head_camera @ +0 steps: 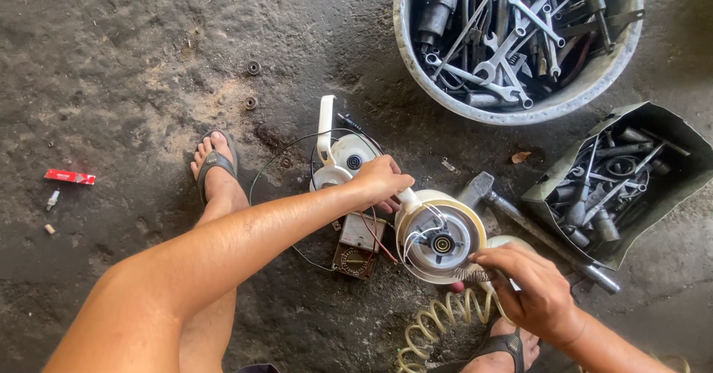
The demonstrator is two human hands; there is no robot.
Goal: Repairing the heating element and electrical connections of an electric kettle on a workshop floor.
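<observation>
The left hand [382,182] is closed around the white handle of a round white appliance housing [440,236] tipped on its side in the middle of the concrete floor [134,61], its open underside with loose thin wires facing up. The right hand [531,288] pinches what looks like a small ridged tool or spring [469,274] against the housing's near rim; the view is too fine to tell which.

Risks, as I judge them: the housing rests on its curved edge, so a loosened grip could let it roll onto the multimeter [356,247] just left of it, and the exposed wires could snag on the fingers. The coiled hose [438,317] near the right foot could catch a sandal.

Far right, a round grey basin [520,109] holds a heap of spanners and metal tools. To its near right, a dented open metal box [668,132] holds sockets, bolts and smaller tools. A hammer [520,221] lies between the box and the housing.
</observation>
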